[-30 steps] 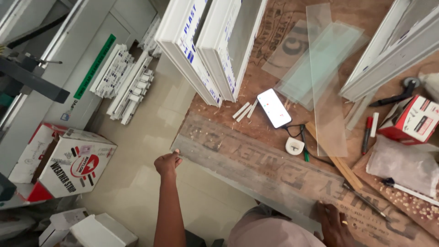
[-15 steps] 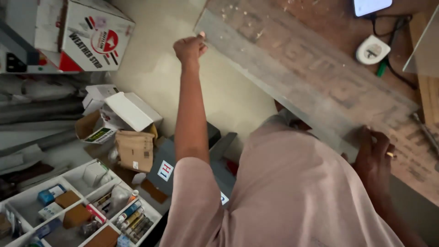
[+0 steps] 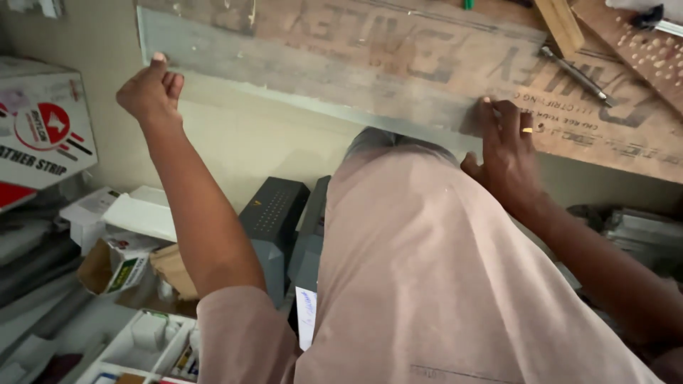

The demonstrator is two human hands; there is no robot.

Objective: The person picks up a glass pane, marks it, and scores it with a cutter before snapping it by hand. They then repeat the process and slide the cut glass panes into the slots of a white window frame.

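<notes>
A long grey flat strip (image 3: 299, 67) lies along the near edge of a worn wooden bench top (image 3: 441, 50) with faded lettering. My left hand (image 3: 149, 89) is curled into a fist at the strip's left end, with the thumb against its corner. At the strip's right end, my right hand (image 3: 506, 146), which wears a ring, has its fingers spread on top and its thumb under the edge. My pink shirt (image 3: 441, 284) fills the lower middle of the view and hides the floor below.
A white and red cardboard box (image 3: 43, 128) stands at the left. Small open cartons (image 3: 114, 263), dark grey cases (image 3: 274, 220) and a white sorting tray (image 3: 142, 341) sit on the floor. A wooden slat (image 3: 562, 25), a thin metal tool (image 3: 576, 71) and a perforated board (image 3: 640, 50) lie on the bench.
The view has tipped down from the bench top toward my body and the floor. Both hands stay at the two ends of the grey strip.
</notes>
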